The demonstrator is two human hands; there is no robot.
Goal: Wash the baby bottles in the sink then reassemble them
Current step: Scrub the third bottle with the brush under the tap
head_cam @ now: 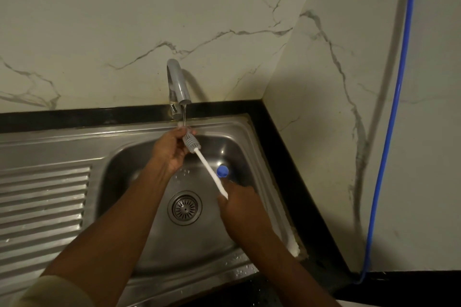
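At nine o'clock from the basin of the stainless steel sink (pixel 252 147) lies its ribbed steel drainboard (pixel 45 207). The left hand (pixel 169 151) is at twelve o'clock, under the thin stream from the curved chrome tap (pixel 178 85). Its fingers (pixel 175 135) are curled round a small pale piece (pixel 183 128), too blurred to name but probably a bottle part. The grey ribbed head of the long white-handled bottle brush (pixel 190 143) touches that piece.

To scrub well, I would keep the piece in the stream, turn the brush in short twists and grip firmly, since wet parts slip.

The round steel drain (pixel 184 207) sits mid-basin, and a blue round plastic cap (pixel 222 171) lies at two o'clock from it, beneath the handle and not blocking it. At three o'clock the right hand (pixel 239 204) wraps the handle's end. A blue hose (pixel 389 132) hangs at the far right, above the black surface (pixel 287 157).
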